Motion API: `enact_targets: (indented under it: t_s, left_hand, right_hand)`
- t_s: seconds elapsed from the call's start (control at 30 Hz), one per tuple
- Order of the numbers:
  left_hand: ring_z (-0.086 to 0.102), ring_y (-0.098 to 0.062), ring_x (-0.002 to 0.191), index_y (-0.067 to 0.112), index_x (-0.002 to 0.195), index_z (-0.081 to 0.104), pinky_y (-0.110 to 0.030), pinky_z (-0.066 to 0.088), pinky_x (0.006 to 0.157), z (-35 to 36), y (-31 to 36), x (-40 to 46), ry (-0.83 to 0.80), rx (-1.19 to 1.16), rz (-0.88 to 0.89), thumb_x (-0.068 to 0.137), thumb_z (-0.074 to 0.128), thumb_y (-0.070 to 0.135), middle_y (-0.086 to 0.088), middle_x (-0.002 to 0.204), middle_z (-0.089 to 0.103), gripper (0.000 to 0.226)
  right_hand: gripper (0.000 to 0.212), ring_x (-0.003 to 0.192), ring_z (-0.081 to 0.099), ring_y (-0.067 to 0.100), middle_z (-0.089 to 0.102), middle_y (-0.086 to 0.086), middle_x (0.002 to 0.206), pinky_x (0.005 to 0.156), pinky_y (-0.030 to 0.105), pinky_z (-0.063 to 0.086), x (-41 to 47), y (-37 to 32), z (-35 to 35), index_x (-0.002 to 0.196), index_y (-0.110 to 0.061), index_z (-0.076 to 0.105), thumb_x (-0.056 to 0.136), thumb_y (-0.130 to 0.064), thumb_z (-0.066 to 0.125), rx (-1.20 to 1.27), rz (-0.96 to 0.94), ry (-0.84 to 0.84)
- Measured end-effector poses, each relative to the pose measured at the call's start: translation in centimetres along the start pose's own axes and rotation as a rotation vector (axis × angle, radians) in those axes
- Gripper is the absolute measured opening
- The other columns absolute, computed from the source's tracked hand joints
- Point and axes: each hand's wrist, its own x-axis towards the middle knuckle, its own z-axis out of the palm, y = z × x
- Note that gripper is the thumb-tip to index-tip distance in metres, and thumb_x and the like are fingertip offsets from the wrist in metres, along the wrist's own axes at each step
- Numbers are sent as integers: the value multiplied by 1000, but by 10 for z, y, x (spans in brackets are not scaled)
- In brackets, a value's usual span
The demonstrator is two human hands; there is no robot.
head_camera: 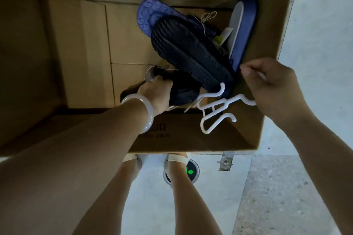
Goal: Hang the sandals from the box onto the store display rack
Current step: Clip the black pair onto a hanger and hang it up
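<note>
Inside the cardboard box [267, 25], the left hand [156, 93] gripped a dark sandal [181, 89]; at three o'clock, the right hand [271, 86] pinched white hangers [215, 108].

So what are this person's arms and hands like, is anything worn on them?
Both forearms are bare, with no sleeves or gloves in view. The left hand has a smooth, pale, translucent white bangle round the wrist. The right hand shows no ring, watch or bracelet.
</note>
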Motion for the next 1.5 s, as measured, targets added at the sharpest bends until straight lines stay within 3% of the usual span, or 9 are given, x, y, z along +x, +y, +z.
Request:
enact_targets:
  t_s: [0.27, 0.43, 0.6, 0.77, 0.87, 1.03, 1.2, 1.4, 1.5]
  left_hand:
    - [65, -38, 71, -2, 85, 65, -31, 51, 51, -29, -78, -86, 313, 47, 260, 49, 67, -21, -24, 98, 62, 41]
    - [67, -39, 78, -5, 90, 68, -35, 56, 60, -31, -98, -89, 478, 51, 342, 61, 65, -15, -23, 102, 63, 32]
    - [65, -38, 85, -6, 100, 64, -36, 57, 61, -17, -96, -97, 599, -93, 270, 78, 37, 8, -13, 111, 47, 38]
    - [64, -40, 88, -8, 102, 64, -43, 56, 73, -4, -102, -104, 582, -227, 82, 80, 36, 17, -13, 111, 50, 44]
    - [59, -41, 101, -7, 110, 61, -44, 50, 87, -5, -108, -101, 464, -261, -67, 84, 36, 23, -19, 123, 51, 47]
    - [19, -33, 141, 11, 138, 37, -45, 22, 114, -14, -114, -72, 101, -78, -188, 91, 44, 34, -12, 151, 27, 53]
    - [38, -35, 124, 11, 130, 45, -44, 35, 101, -30, -81, -39, 304, -216, -254, 89, 45, 22, -14, 132, 48, 42]
    - [-3, -36, 144, 31, 146, 15, -52, 12, 114, -30, -64, 8, 268, -166, -204, 89, 45, 17, -10, 157, -11, 65]
    - [14, -42, 139, 36, 140, 22, -55, 25, 108, -26, -71, 19, 215, -439, -319, 90, 38, 32, -12, 156, 2, 52]
  right_hand:
    - [21, 37, 44, -2, 48, -14, 37, 40, 3, 31, 12, -53, -3, 83, -18, 67, 89, -35, 56, 83, 29, -188]
    - [26, 35, 33, 4, 36, -9, 35, 43, 15, 30, 26, -68, -19, 77, -21, 68, 90, -38, 54, 199, 95, -213]
    - [32, 54, 39, 9, 44, -12, 38, 66, 26, 37, 44, -52, -13, 96, -13, 68, 88, -41, 55, 96, 450, -432]
    - [29, 29, 25, 5, 38, -7, 53, 30, 13, 25, 49, -31, 2, 73, -13, 68, 83, -39, 58, 526, 712, -404]
    - [27, 29, 33, 4, 37, -10, 33, 35, 13, 30, 43, -27, 19, 81, -17, 63, 92, -39, 51, 579, 605, -288]
    - [27, 46, 44, 3, 45, -12, 46, 55, 19, 37, 40, -40, 43, 94, -14, 68, 92, -37, 54, 342, 290, -97]
    - [18, 51, 57, -14, 59, -12, 69, 50, 6, 44, 55, -49, 58, 93, -16, 66, 91, -31, 56, 221, 91, -83]
    - [11, 74, 64, 1, 64, -10, 79, 66, 13, 53, 72, -42, 66, 91, -22, 65, 91, -29, 57, 158, -2, -61]
    - [13, 69, 62, -1, 63, -8, 79, 59, 8, 50, 74, -42, 68, 91, -21, 63, 91, -32, 57, 111, -50, -74]
